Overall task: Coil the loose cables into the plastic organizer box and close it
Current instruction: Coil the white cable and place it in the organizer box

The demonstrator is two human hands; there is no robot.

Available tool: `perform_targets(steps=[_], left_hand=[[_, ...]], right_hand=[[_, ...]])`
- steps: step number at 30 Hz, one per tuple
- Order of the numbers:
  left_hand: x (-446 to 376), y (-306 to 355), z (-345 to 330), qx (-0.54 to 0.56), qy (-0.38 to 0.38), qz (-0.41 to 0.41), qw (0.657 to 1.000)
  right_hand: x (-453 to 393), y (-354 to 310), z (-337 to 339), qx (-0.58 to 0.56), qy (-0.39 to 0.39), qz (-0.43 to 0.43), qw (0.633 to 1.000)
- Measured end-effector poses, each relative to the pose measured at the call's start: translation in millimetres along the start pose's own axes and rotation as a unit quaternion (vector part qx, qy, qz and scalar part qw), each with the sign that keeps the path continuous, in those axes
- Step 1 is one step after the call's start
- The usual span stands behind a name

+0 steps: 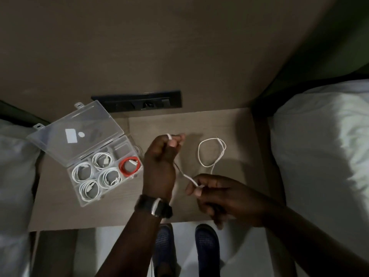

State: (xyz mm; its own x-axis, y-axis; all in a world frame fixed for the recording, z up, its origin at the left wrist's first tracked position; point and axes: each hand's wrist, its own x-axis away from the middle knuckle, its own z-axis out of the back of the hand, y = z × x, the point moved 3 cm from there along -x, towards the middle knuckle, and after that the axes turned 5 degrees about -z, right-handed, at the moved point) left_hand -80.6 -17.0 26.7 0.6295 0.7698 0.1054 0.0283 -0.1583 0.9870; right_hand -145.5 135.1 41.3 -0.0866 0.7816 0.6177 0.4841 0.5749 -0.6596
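1. Left hand [159, 156] is raised over the table [239, 126], fingers curled shut around one end of a white cable [184, 174]; a turn of it shows over the index finger at the top of the fist.
2. Right hand [219, 196] pinches the same cable between thumb and forefinger, closed on it, at about 4 o'clock from the left fist.
3. Between the hands the cable runs taut-ish on a diagonal, 10 o'clock to 4 o'clock. Its free length lies in a loose loop [212, 151] on the table, at 12 o'clock from the right hand.
4. Box [87, 156] sits open at 9 o'clock from the left hand, lid [75, 124] tipped back. Five compartments hold coils, one of them red [129, 166]; the compartment [122, 147] at the far right corner looks free.
5. Judgement: winding continues toward the left fist; left hand is nearer the box for the drop.
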Motion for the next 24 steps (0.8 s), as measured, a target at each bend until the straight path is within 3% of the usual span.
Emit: perform_targets(steps=[2, 3, 5, 6, 8, 10, 12, 15, 18, 20, 22, 23, 24], left_hand=[[6, -2, -2, -0.218, -0.124, -0.064, 0.966], [11, -4, -5, -0.255, -0.175, -0.038, 0.95], [22, -5, -11, -0.177, -0.208, 0.095, 0.957], [26, -4, -12, -0.102, -0.2, 0.168, 0.96], [29, 4, -12, 0.079, -0.184, 0.288, 0.936], [28, 17, -14, 0.284, -0.163, 0.355, 0.876], [23, 29, -13, 0.417, -0.12, 0.341, 0.834], [15, 32, -4, 0.48, -0.007, 0.295, 0.826], [14, 19, 10, 0.446, 0.102, 0.252, 0.852], [14, 12, 14, 0.372, 0.123, 0.191, 0.9], [16, 10, 22, 0.16, 0.117, 0.064, 0.978], [17, 11, 26, 0.008, 0.087, -0.014, 0.996], [18, 10, 27, -0.142, 0.028, -0.074, 0.987]], right_hand=[[4, -19, 13, 0.196, 0.075, 0.055, 0.976], [6, -34, 22, 0.317, 0.13, 0.108, 0.933], [7, -63, 39, 0.462, 0.233, 0.192, 0.834], [6, -73, 46, 0.446, 0.262, 0.208, 0.83], [-4, -82, 54, 0.348, 0.28, 0.223, 0.867], [-20, -75, 50, 0.247, 0.273, 0.229, 0.901], [-33, -53, 40, 0.171, 0.245, 0.206, 0.932], [-41, -9, 7, 0.103, 0.136, 0.152, 0.974], [-37, 2, -13, 0.154, 0.085, 0.133, 0.975], [-31, -2, -14, 0.191, 0.076, 0.124, 0.971], [-26, -5, -14, 0.209, 0.059, 0.093, 0.972], [-24, -8, -16, 0.222, 0.052, 0.083, 0.97], [-22, -12, -17, 0.242, 0.05, 0.084, 0.965]])
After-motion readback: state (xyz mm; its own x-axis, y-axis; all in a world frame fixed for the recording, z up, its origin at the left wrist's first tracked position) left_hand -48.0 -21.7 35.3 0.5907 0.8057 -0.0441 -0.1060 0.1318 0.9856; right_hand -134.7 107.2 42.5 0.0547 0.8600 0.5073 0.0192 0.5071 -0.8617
